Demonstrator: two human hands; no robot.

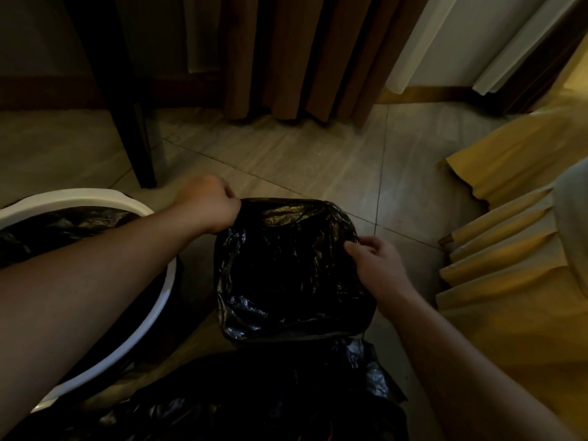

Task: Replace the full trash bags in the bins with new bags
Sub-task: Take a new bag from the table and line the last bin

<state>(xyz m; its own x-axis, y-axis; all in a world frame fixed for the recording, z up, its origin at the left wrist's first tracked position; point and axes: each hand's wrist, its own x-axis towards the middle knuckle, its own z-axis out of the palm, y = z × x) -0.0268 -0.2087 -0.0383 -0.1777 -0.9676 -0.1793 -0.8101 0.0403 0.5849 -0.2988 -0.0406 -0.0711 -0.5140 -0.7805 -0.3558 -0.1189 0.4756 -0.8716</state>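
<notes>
A black trash bag (286, 281) lines a small square bin in the middle of the floor, its mouth spread wide over the rim. My left hand (210, 203) grips the bag's edge at the far left corner. At the right edge, my right hand (378, 265) pinches the bag's plastic. The bin itself is hidden under the bag. A crumpled black bag (261, 396) lies on the floor just in front of the bin. To the left stands a round white-rimmed bin (159, 313) with a black bag inside, partly under my left forearm.
A dark furniture leg (140, 148) stands behind the white bin. Brown curtains (302, 58) hang at the back. A yellow pleated bed skirt (515, 249) runs along the right. Tiled floor (318, 160) lies beyond the small bin.
</notes>
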